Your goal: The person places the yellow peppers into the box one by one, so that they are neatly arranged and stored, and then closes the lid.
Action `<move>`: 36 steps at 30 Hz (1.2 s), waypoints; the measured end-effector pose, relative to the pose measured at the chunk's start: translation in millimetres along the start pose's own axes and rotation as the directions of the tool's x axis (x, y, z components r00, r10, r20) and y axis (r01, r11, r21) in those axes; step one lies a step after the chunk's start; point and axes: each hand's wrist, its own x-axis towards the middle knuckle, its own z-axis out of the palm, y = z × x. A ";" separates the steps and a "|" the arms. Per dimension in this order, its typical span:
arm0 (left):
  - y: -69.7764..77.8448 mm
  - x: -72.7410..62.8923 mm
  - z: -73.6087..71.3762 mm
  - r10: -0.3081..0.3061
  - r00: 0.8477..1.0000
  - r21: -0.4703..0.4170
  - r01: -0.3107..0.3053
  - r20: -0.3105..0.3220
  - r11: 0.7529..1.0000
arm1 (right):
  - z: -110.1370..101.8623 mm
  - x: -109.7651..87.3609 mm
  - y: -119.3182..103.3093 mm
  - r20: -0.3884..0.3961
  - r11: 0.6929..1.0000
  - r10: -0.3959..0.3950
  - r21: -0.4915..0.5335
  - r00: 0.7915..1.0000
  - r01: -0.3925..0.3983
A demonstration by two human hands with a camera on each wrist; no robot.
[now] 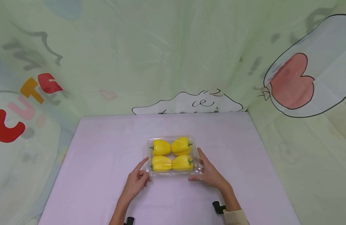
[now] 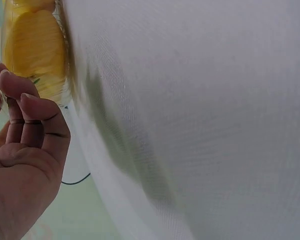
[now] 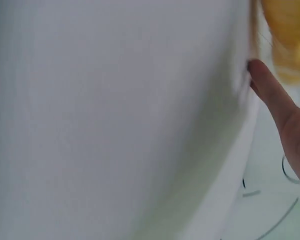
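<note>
Several yellow bell peppers (image 1: 161,147) lie in two rows inside a clear plastic clamshell box (image 1: 173,173), near the middle of the table in the head view. At the box's left side is my left hand (image 1: 136,183), its index finger straight along the edge and the other fingers loosely bent by the front corner. My right hand (image 1: 210,175) lies along the right side, fingers extended and the thumb apart near the front right corner. The left wrist view shows bent fingers (image 2: 40,107) beside the box; whether they touch it is unclear. A blurred pepper (image 3: 290,30) appears above the right hand in the right wrist view.
A pale lilac cloth covers the table (image 1: 105,150). Green printed fabric (image 1: 167,56) with cartoon drawings stands behind and at both sides. Black wrist mounts (image 1: 218,207) sit below each hand, and a beige sleeve (image 1: 235,217) covers part of the right forearm.
</note>
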 end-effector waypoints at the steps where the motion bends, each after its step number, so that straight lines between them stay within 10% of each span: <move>1: -0.1 0.2 0.3 0.000 1.000 0.004 0.000 -0.001 1.000 | -3.3 -2.5 -0.5 0.009 1.000 0.014 0.007 1.000 -0.014; 13: 0.9 1.1 2.7 0.043 0.998 0.067 -0.040 -0.042 0.997 | -9.8 -22.2 1.2 -0.011 0.983 0.105 0.153 0.994 -0.102; 36: -3.6 0.9 9.9 0.000 0.999 -0.102 -0.006 -0.051 0.995 | 6.0 -30.7 1.3 -0.005 0.964 0.164 0.213 0.986 -0.159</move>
